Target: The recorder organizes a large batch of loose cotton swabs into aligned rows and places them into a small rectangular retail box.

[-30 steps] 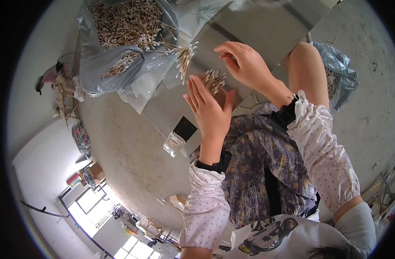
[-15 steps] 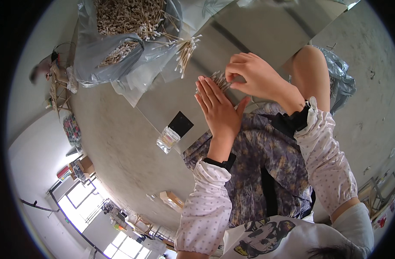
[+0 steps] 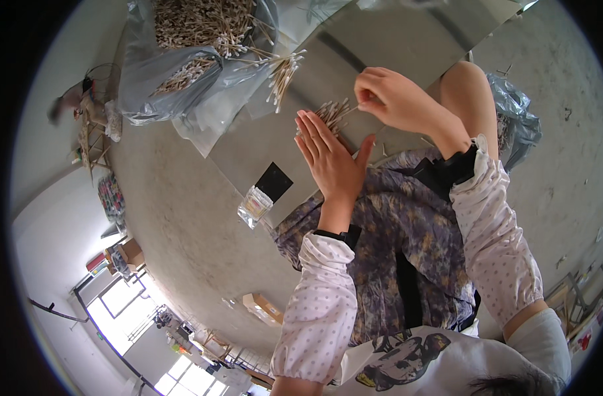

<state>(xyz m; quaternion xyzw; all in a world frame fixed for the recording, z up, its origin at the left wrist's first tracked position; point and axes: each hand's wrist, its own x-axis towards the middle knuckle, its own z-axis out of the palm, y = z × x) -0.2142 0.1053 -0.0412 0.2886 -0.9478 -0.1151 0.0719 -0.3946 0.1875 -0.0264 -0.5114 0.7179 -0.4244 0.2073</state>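
Note:
A small bunch of cotton swabs (image 3: 332, 116) lies on the grey tabletop (image 3: 245, 142). My left hand (image 3: 328, 158) rests flat along the near side of the bunch, fingers stretched out and thumb apart. Just right of the swabs, my right hand (image 3: 397, 99) is raised with its fingers curled in a pinch. Whatever its fingertips hold is too small to make out. One or two loose swabs lie on the table below the right hand. Farther back, another cluster of swabs (image 3: 285, 74) fans out at the edge of a plastic bag.
A large clear plastic bag (image 3: 140, 96) full of swabs stands at the far left. Near the table's left edge lie a black card (image 3: 274, 182) and a small clear packet of swabs (image 3: 255, 206). Another plastic bag (image 3: 522, 125) is beyond my right knee.
My right hand has lifted off the bunch and moved slightly up and right, its fingers curling more. My left hand stays flat by the swabs, and more of the bunch shows.

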